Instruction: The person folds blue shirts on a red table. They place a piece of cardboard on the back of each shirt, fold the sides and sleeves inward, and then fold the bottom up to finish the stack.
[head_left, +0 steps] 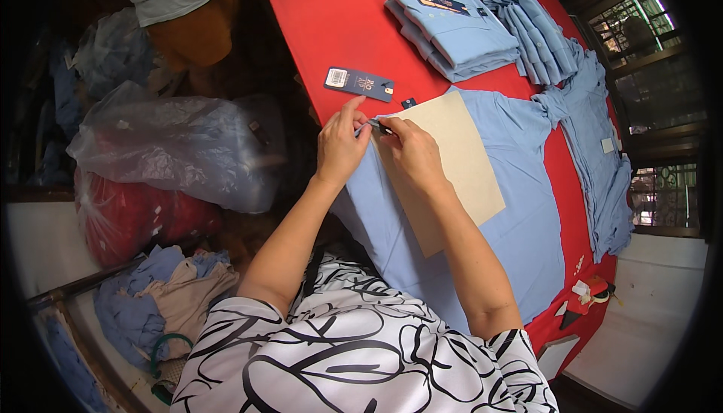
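A light blue shirt (520,225) is spread on the red-covered table, with a beige cardboard sheet (463,157) lying on it. At the sheet's upper left corner, my left hand (341,144) pinches a bit of the blue fabric between thumb and fingers. Close beside it, my right hand (414,155) is closed on a small dark tool (385,128) with a metallic tip, which meets the pinched fabric; its exact kind is mostly hidden by my fingers. Just beyond both hands lies a dark blue hang tag (359,84) on a string.
Folded blue shirts (459,33) are stacked at the far right of the table. Loose blue garments (595,157) lie along the right edge, near a red tape dispenser (591,292). Plastic bags of clothes (181,146) fill the left side. Another person (184,6) stands at the far left.
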